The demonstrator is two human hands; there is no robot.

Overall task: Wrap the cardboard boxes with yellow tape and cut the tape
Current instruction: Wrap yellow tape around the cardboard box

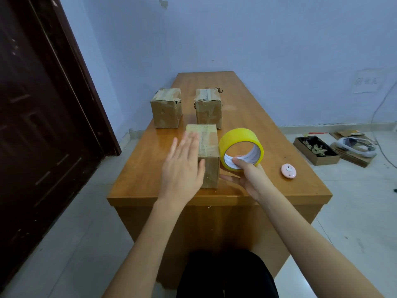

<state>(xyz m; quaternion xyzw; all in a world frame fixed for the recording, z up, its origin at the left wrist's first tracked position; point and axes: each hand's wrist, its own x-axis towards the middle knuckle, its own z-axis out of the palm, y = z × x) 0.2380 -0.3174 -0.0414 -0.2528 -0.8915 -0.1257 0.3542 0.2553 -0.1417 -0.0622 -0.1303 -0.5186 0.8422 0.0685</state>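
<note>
Three cardboard boxes stand on the wooden table (268,130). The nearest box (207,147) sits close to the front edge, with tape showing on its top. My left hand (182,166) is flat with straight fingers against that box's left side, thumb on its front. My right hand (245,175) holds a roll of yellow tape (241,145) just right of the box, thumb inside the core. Two more boxes, the far left box (166,108) and the far right box (208,107), stand behind.
A small round pink object (288,171) lies on the table to the right of my right hand. On the floor at the right are an open box of scraps (315,150), flattened cardboard and a white cable. A dark door (43,104) is at the left.
</note>
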